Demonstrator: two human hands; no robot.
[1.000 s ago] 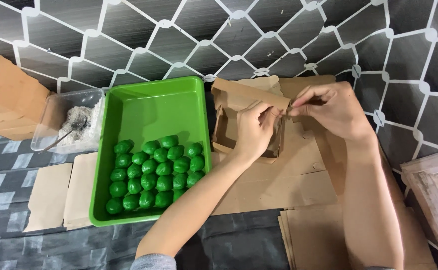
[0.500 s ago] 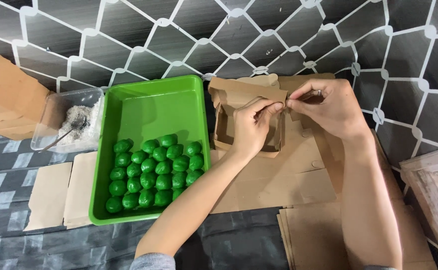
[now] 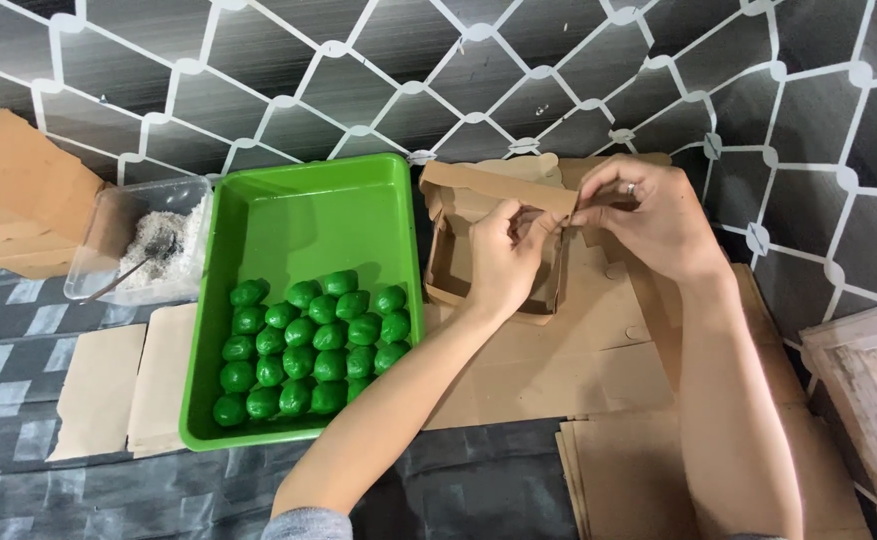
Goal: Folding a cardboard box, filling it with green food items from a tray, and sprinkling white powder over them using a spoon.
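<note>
A half-folded brown cardboard box [image 3: 463,215] stands on flat cardboard sheets at the middle back. My left hand [image 3: 506,258] pinches the box's right wall near its top flap. My right hand [image 3: 653,218] pinches the same flap edge from the right, its fingertips almost meeting the left hand's. Left of the box sits a green plastic tray [image 3: 303,215] holding several round green balls [image 3: 308,345] in rows.
A clear plastic tub [image 3: 138,250] with white shreds and a spoon stands left of the tray. Stacked brown boxes [image 3: 13,195] are at far left. Flat cardboard blanks [image 3: 123,385] lie front left, more sheets [image 3: 638,480] front right, and a wooden frame [image 3: 873,390] at the right edge.
Both hands have shifted slightly along the box's top flap, bringing the flap over the box's right wall. The tray and balls have not moved.
</note>
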